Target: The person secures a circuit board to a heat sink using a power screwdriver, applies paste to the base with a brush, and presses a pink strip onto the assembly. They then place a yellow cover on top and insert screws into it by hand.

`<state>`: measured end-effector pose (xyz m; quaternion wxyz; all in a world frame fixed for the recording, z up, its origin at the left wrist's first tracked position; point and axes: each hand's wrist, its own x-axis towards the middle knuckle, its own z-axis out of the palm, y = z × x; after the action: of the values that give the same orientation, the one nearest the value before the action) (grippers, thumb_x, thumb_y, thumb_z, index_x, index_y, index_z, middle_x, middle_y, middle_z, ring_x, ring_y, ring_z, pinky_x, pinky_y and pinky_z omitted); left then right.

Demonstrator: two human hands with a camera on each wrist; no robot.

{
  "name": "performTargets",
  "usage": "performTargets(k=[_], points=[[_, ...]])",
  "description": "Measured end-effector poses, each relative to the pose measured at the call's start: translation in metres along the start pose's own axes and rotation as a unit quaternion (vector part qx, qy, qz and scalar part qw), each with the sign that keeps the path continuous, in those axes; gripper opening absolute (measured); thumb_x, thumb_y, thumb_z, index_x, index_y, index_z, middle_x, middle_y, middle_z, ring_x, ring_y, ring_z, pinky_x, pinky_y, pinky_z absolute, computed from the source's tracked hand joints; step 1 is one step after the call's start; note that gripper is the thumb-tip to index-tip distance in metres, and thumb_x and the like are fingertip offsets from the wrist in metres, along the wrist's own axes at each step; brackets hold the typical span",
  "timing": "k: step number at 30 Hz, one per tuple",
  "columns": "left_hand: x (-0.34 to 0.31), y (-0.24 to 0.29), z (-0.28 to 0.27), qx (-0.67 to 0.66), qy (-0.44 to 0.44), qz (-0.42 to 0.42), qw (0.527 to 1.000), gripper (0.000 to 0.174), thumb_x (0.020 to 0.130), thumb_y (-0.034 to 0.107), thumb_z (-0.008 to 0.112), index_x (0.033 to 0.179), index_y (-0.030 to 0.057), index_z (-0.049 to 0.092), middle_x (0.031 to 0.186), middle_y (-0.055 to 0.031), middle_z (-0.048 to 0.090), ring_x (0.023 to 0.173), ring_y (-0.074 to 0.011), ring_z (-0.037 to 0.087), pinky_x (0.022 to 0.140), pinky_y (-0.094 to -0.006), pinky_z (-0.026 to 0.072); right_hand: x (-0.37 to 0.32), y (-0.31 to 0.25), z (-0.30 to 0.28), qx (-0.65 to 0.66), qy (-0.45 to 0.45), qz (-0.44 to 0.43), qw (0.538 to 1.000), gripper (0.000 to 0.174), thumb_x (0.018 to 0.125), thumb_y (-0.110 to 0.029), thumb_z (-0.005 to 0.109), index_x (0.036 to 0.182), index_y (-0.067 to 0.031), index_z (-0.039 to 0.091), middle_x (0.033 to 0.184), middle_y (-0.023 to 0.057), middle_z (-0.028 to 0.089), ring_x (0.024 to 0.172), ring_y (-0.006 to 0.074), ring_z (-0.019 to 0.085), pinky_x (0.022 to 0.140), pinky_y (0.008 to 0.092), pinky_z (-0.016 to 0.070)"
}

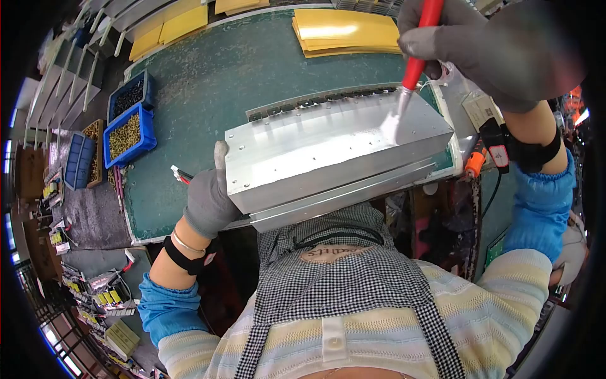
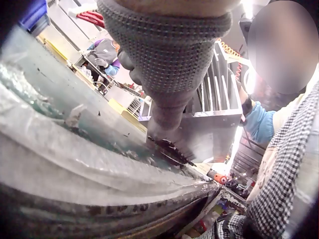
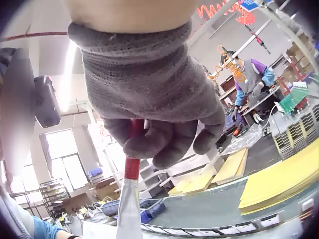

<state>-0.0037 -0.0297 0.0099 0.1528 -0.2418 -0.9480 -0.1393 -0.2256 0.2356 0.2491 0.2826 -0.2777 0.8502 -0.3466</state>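
My gloved right hand (image 1: 480,54) grips a red-handled brush (image 1: 421,50). Its metal ferrule slants downward, and the pale bristles meet the top face of a long aluminium heat sink (image 1: 297,142) near its right end. In the right wrist view the gloved fingers (image 3: 157,144) wrap round the red handle. At the heat sink's left end, my gloved left hand (image 1: 211,199) holds the corner, thumb up along the end face. Fins of the heat sink (image 2: 219,92) show in the left wrist view. Along its far side runs a row of black components (image 1: 303,108).
Blue bins (image 1: 131,136) of small metal parts stand at the left of the green table (image 1: 189,82). Yellow sheets (image 1: 344,28) are stacked at the back. An orange-handled tool (image 1: 475,161) lies at the right edge. Another person (image 3: 251,74) works in the background.
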Motion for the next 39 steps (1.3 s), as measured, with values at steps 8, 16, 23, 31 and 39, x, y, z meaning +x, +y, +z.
performTargets(k=[8,16,23,31,39], points=[[-0.004,0.007,-0.004,0.008,-0.089,-0.096,0.991,0.076,0.077,0.026,0.068,0.141,0.007,0.031,0.121,-0.0125,0.058,0.085,-0.0269,0.066,0.071,-0.0324,0.0532,-0.001,-0.031,0.028,-0.047,-0.047,0.044,0.997,0.021,0.081,-0.02,0.065,0.083,0.0007,0.062,0.073,0.0058,0.062,0.067,0.0123,0.058,0.061,0.0254,0.0452],[0.005,0.009,-0.01,0.025,-0.077,-0.058,0.995,0.053,0.076,0.029,0.067,0.127,0.0203,0.056,0.123,-0.0077,0.058,0.103,-0.028,0.059,0.093,-0.0449,0.0358,-0.007,0.012,-0.01,-0.061,-0.035,0.038,0.997,0.019,0.081,-0.018,0.065,0.086,-0.0001,0.062,0.074,0.0052,0.061,0.068,0.0121,0.059,0.061,0.0251,0.0456],[0.004,0.011,-0.01,0.06,-0.076,-0.043,0.994,0.05,0.079,0.029,0.065,0.127,0.0178,0.057,0.126,-0.0077,0.058,0.111,-0.0328,0.056,0.107,-0.053,0.0247,-0.007,0.006,-0.005,0.063,-0.048,-0.025,0.997,0.03,0.081,-0.025,0.068,0.099,-0.0009,0.063,0.082,0.008,0.065,0.074,0.0141,0.062,0.068,0.0263,0.0492],[0.007,0.019,-0.021,-0.066,-0.09,-0.099,0.989,0.045,0.086,0.034,0.059,0.125,0.0124,0.057,0.128,-0.0085,0.058,0.118,-0.0302,0.054,0.113,-0.0493,0.0212,-0.009,0.042,-0.002,-0.042,0.024,-0.082,0.995,0.031,0.078,-0.026,0.066,0.079,0.0053,0.066,0.066,0.0108,0.065,0.058,0.0149,0.062,0.057,0.0272,0.0504],[0.0,0.015,-0.014,0.003,-0.107,-0.123,0.987,0.05,0.099,0.042,0.037,0.139,0.012,0.042,0.133,-0.0045,0.054,0.123,-0.0235,0.05,0.114,-0.0445,0.0215,-0.109,0.128,-0.148,-0.19,0.413,-0.263,0.851,0.018,0.086,-0.019,0.062,0.091,-0.0016,0.061,0.079,0.0023,0.06,0.074,0.0106,0.058,0.067,0.0247,0.0467]])
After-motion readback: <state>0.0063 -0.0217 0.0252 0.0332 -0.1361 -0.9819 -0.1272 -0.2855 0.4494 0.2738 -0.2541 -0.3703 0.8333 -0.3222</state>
